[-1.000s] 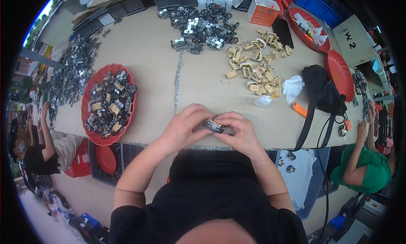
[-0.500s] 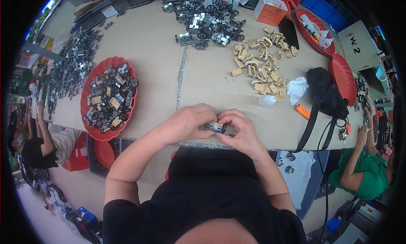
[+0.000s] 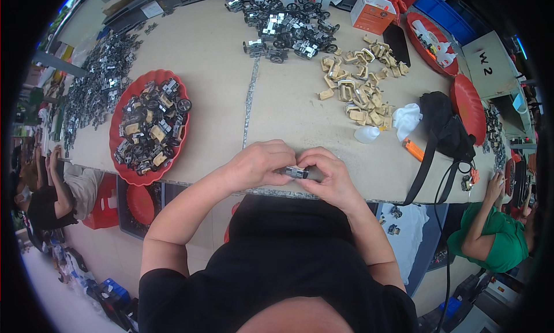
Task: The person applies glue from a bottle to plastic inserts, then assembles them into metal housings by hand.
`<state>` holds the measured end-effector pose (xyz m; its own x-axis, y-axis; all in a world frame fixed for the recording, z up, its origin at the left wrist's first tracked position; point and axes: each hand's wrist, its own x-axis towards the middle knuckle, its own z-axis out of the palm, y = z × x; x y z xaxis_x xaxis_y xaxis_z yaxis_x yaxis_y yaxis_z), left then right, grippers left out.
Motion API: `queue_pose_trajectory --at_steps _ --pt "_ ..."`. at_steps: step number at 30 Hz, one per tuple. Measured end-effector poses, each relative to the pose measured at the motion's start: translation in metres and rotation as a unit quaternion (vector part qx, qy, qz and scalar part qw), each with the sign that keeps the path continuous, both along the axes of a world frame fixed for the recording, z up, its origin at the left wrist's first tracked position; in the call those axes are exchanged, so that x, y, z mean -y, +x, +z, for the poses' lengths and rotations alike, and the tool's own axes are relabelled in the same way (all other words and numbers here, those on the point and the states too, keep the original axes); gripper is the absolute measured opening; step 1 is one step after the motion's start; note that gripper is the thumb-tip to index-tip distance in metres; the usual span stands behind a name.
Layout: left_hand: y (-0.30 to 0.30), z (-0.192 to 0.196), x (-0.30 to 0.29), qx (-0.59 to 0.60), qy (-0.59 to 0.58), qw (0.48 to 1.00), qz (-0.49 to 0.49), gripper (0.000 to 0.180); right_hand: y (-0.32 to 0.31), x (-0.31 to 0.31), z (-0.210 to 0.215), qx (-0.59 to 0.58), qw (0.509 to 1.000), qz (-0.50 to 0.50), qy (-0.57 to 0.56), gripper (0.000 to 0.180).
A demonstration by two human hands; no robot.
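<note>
Between my hands, just above the table's near edge, is a small toy vehicle chassis [image 3: 296,172] in black and silver with a bit of tan. My left hand [image 3: 261,163] pinches its left end between thumb and fingers. My right hand [image 3: 328,176] closes round its right end, thumb below and forefinger above. Fingers hide much of the piece. Beyond my right hand lies a loose pile of tan plastic parts [image 3: 360,90]. A red scalloped tray [image 3: 182,138] to the left holds many black-and-silver chassis with tan parts fitted.
More wheeled chassis [image 3: 288,30] are heaped at the far middle, and small dark parts [image 3: 101,85] spread far left. On the right are a white bottle [image 3: 366,135], crumpled tissue [image 3: 407,120], an orange-handled tool [image 3: 413,150] and a black bag [image 3: 444,125]. Co-workers sit at both sides.
The chassis has turned slightly between my fingers and shows more of its silver side. Both hands stay in nearly the same place. The whole view has shifted a little.
</note>
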<state>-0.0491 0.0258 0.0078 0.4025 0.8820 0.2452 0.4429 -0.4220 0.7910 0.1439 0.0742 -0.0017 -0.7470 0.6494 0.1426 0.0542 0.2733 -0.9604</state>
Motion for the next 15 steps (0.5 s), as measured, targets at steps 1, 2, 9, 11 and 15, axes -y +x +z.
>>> queue_pose_trajectory --at_steps 1,2,9,11,15 --pt "0.000 0.000 0.001 -0.001 0.002 1.000 0.001 0.024 0.000 0.000 0.000 -0.001 1.000 0.001 0.002 0.022" --pt "-0.001 0.000 0.003 -0.018 0.020 1.000 0.006 0.025 -0.001 0.000 0.000 0.007 1.000 0.007 0.029 0.026" --pt "0.000 0.010 0.007 -0.259 0.296 0.918 0.059 0.028 -0.004 0.007 0.003 -0.141 0.945 -0.127 -0.268 0.036" --pt "0.003 0.010 0.008 -0.273 0.329 0.903 0.053 0.027 -0.002 0.003 0.001 -0.077 0.956 -0.103 -0.262 0.036" --pt "0.010 0.007 0.005 -0.268 0.360 0.892 0.050 0.033 -0.004 0.002 0.001 -0.057 0.945 -0.067 -0.314 0.034"
